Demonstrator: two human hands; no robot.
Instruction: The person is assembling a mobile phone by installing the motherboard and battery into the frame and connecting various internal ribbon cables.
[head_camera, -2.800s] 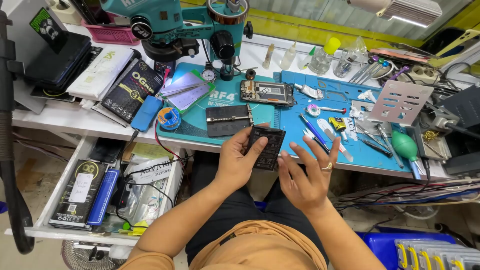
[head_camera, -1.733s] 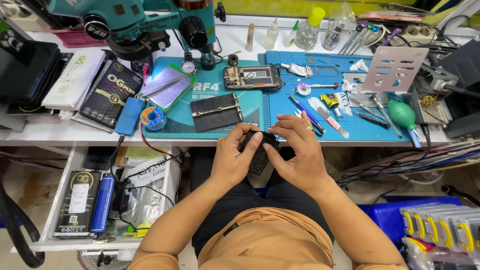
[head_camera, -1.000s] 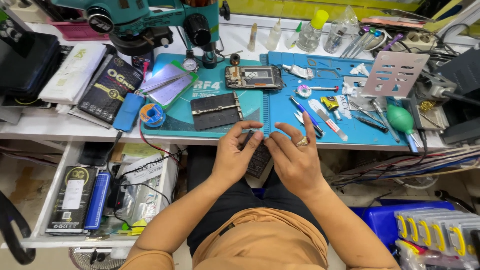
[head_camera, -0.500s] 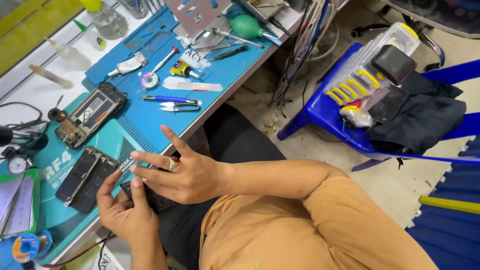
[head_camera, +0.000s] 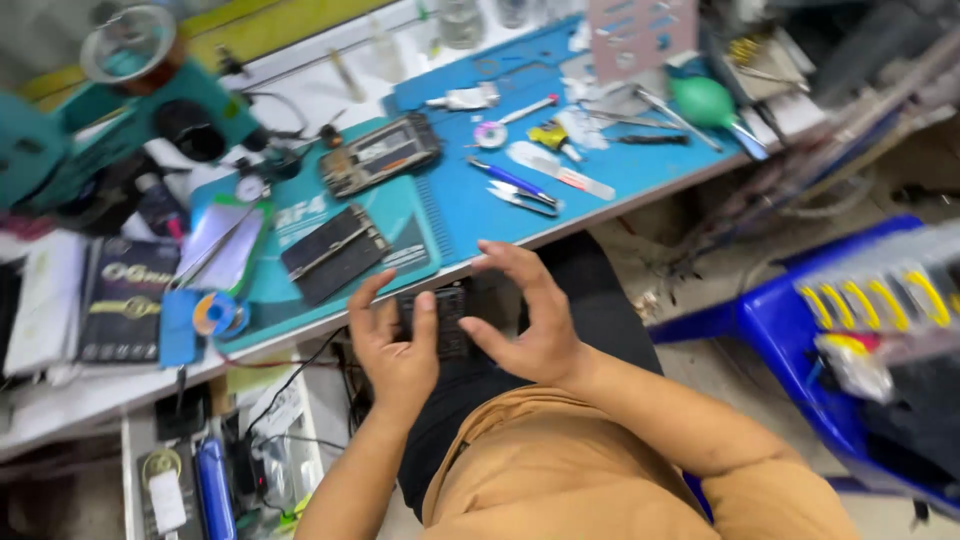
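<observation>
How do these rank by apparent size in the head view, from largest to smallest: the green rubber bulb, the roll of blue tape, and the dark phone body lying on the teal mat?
1. Dark phone body, clearly the largest.
2. Green rubber bulb.
3. Roll of blue tape.

The bulb and the tape look close in size, and the blurred image makes their order uncertain.

You're working under bright, even light with only soft shadows. Motion blur smears the whole view. Near your fingers (head_camera: 425, 315) the dark phone part (head_camera: 447, 318) stays fairly readable, while things far beyond your fingertips, like the teal microscope (head_camera: 120, 110), and the blue bin (head_camera: 860, 330) off to their right dissolve into streaks.
</observation>
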